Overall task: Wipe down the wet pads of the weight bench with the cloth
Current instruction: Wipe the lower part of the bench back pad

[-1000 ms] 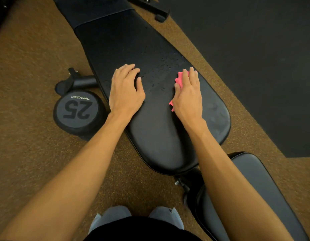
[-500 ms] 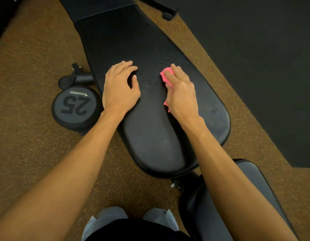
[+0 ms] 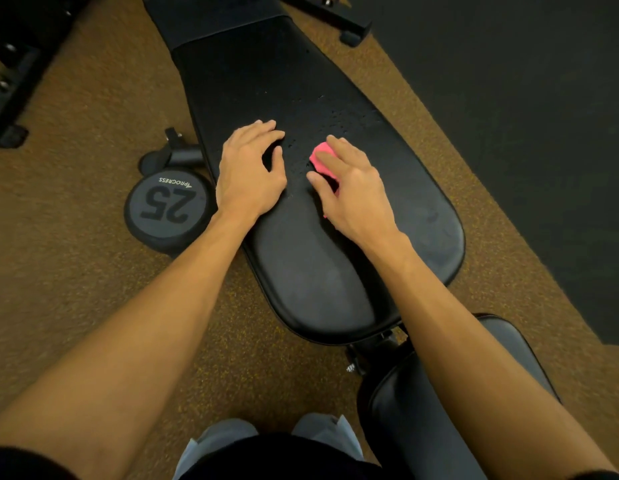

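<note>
Back pad [image 3: 301,81] of weight bench: long, black, running from top centre down toward lower right, rounded near end.
Water droplets [image 3: 336,116]: scattered over middle of back pad, beyond and between both hands. Near end of pad dull and smeared, no distinct drops discernible there.
Pink cloth [image 3: 320,157]: bunched on back pad at mid-length, just right of pad's centre line, at near edge of droplet patch. Mostly covered by right hand; far end pokes out past fingertips, small bit visible at heel of palm.
Right hand [image 3: 349,188]: presses down on cloth. Fingers extended and slightly spread, index laid along top of cloth, thumb against its near-left side. No curl round it visible.
Left hand [image 3: 249,174]: rests on left part of pad, near cloth but apart from it. Palm down, fingers loosely bent with tips on vinyl, thumb out to side, holding nothing.
Seat pad [image 3: 398,427]: black, lower right, partly hidden under right forearm, separated from back pad by metal hinge [image 3: 367,351].
Dumbbell [image 3: 167,206]: on speckled brown floor [image 3: 76,289] left of bench, end face marked "25", beside bench foot [image 3: 183,155].
Black mat [image 3: 526,98]: right side of view.
Grey shoes [image 3: 322,431]: bottom centre.
</note>
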